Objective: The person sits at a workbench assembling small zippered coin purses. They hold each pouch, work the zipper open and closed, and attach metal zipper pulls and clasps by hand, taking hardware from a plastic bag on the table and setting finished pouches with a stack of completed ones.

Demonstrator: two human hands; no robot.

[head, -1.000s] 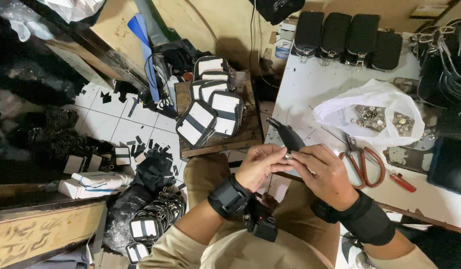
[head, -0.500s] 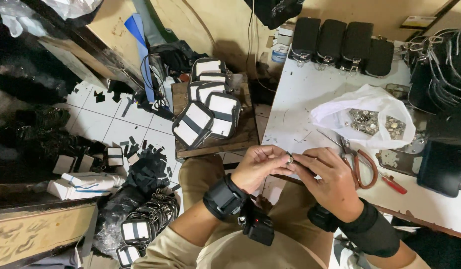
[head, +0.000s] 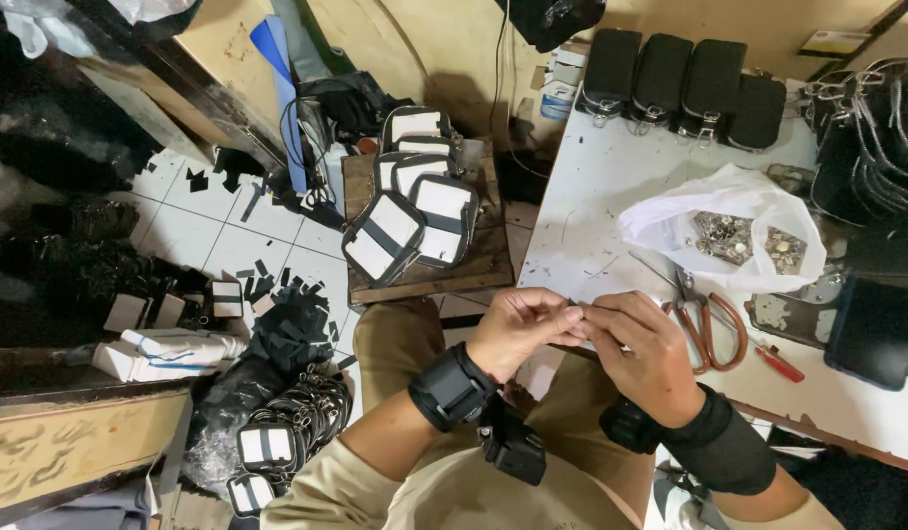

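Observation:
My left hand (head: 523, 329) and my right hand (head: 645, 348) meet fingertip to fingertip at the near edge of the white table (head: 611, 196). Both pinch a small dark piece (head: 571, 302), and only its tip shows between the fingers. I cannot tell what it is. A black strap is on each wrist. My lap in tan trousers lies below the hands.
On the table lie a white plastic bag of metal fittings (head: 739, 231), red-handled scissors (head: 704, 319), a red screwdriver (head: 778, 361) and a row of black pouches (head: 685, 83). Black-and-white pouches (head: 415, 211) are piled on a wooden stool to the left. More pouches and scraps litter the tiled floor.
A slim dark object stuck up from my hands a second ago. Now my fingers have closed over it and only a tip shows. The hands stay in the same place.

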